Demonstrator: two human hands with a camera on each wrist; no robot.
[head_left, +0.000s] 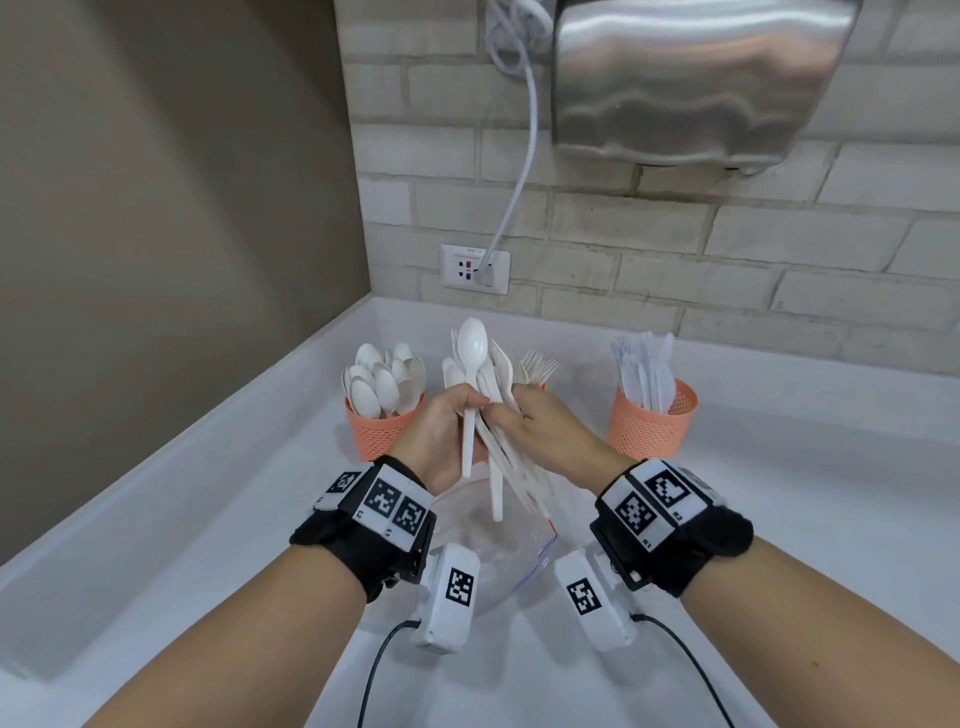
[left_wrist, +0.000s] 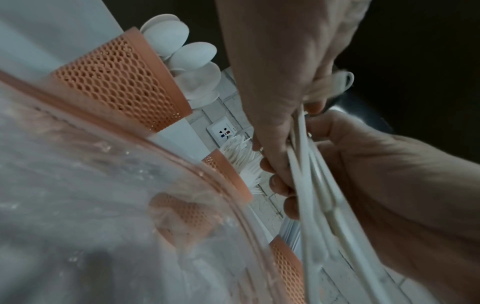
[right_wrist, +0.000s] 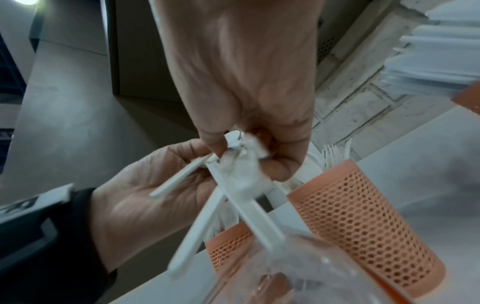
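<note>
Both hands are raised over a clear bowl (head_left: 496, 569) with a bundle of white plastic cutlery (head_left: 501, 431) between them. My left hand (head_left: 457, 413) pinches the handle of a white spoon (head_left: 472, 340), whose bowl sticks up above the rest. My right hand (head_left: 532, 418) grips the other handles, which fan down toward the bowl. In the right wrist view my right hand (right_wrist: 249, 148) is curled round the handles, and my left hand (right_wrist: 145, 195) holds one with its thumb. In the left wrist view my left hand (left_wrist: 280, 61) closes on the handles (left_wrist: 319, 205).
Three orange mesh cups stand on the white counter (head_left: 779, 493): a spoon cup (head_left: 382, 434) at left, a fork cup mostly behind my hands with the forks (head_left: 540, 364) showing, and a knife cup (head_left: 652, 423) at right. A wall socket (head_left: 474, 269) and a steel hand dryer (head_left: 691, 78) are on the brick wall.
</note>
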